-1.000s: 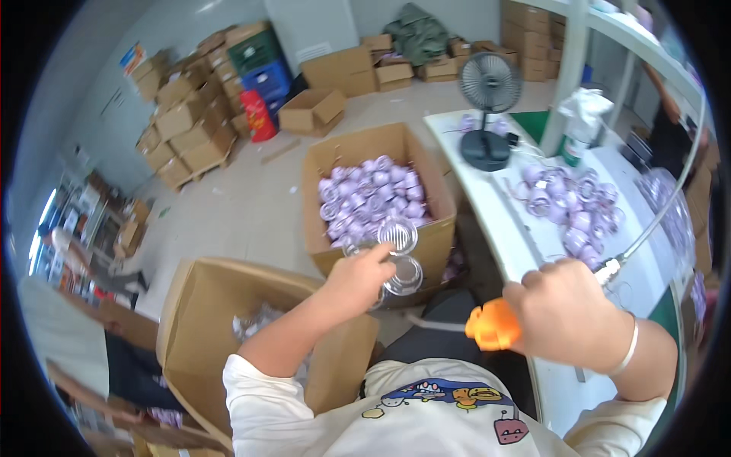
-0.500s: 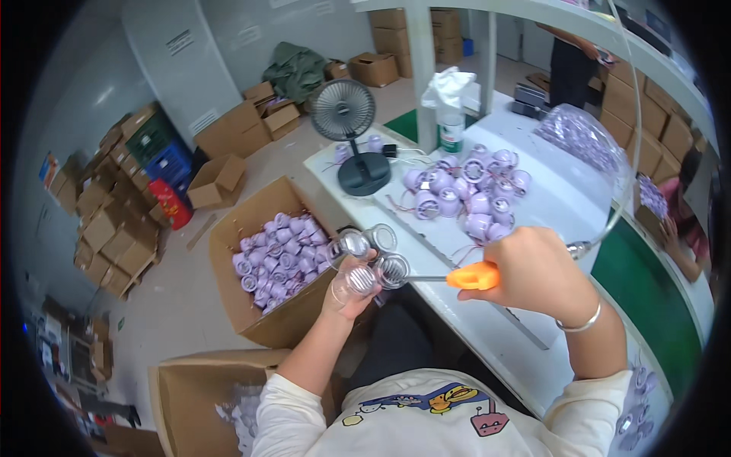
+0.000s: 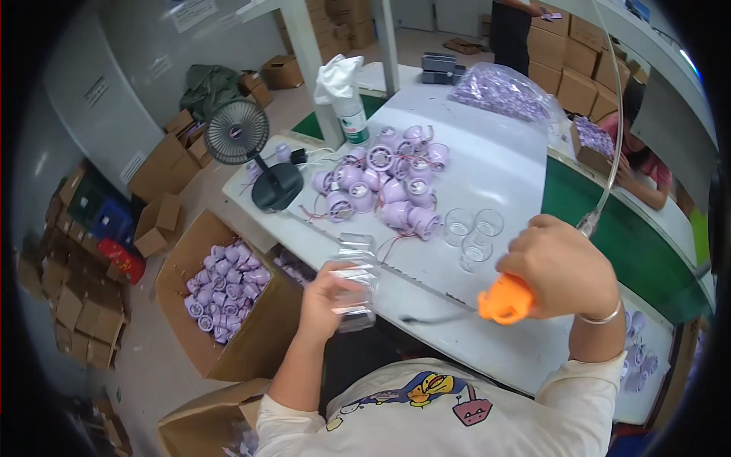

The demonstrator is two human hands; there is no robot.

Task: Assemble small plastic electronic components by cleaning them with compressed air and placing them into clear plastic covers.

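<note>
Left hand (image 3: 326, 298) grip grasping stack of clear plastic cups (image 3: 355, 283) at near edge of white desk (image 3: 495, 164), right hand (image 3: 562, 268) clenched on orange-handled tool (image 3: 504, 299) just beside, purple parts (image 3: 384, 180) heaped farther back.

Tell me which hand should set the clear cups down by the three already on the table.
Left, probably. The left hand already holds the clear cups at the table edge. The right hand is closer to the three cups but grips an orange tool.
</note>
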